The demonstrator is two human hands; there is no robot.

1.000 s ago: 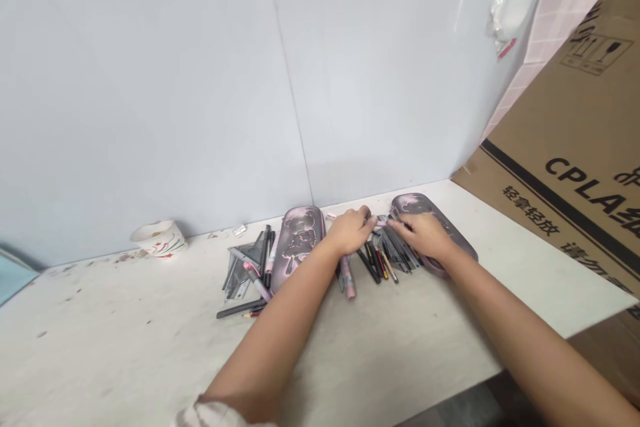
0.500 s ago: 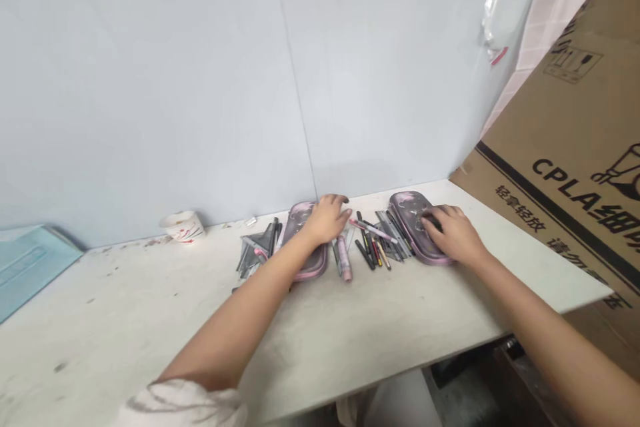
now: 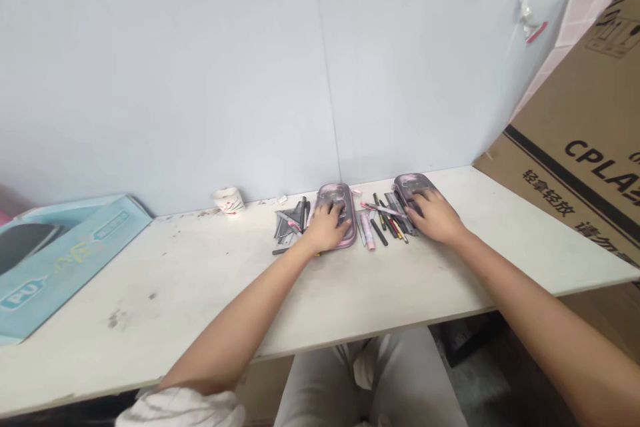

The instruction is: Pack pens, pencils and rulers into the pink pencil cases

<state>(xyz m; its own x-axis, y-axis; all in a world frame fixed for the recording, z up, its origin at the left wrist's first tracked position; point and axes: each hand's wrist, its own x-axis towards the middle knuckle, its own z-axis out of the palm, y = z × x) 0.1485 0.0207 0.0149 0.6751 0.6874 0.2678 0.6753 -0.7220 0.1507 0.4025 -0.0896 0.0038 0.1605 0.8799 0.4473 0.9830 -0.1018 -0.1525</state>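
Two dark, pink-edged pencil cases lie on the table, apart from each other. My left hand (image 3: 329,227) rests on the left pencil case (image 3: 336,192), its fingers spread and flat. The right pencil case (image 3: 415,182) is mostly covered by my right hand (image 3: 434,215), whose fingers are also stretched out. Between the cases are a pile of pens and pencils (image 3: 395,221) and a pink tube-shaped item (image 3: 367,233). Left of the left case, set squares (image 3: 285,230) and a ruler lie with more pens.
A patterned paper cup (image 3: 229,203) stands near the wall, with a small white piece (image 3: 283,199) beside it. At the left lies a light-blue box (image 3: 80,257). A big cardboard box (image 3: 590,147) leans at the right end of the white table (image 3: 210,300).
My left hand has moved from the left pencil case's right side onto its top, fingers spreading. My right hand lies flatter on its case. The view has tilted down and turned left.
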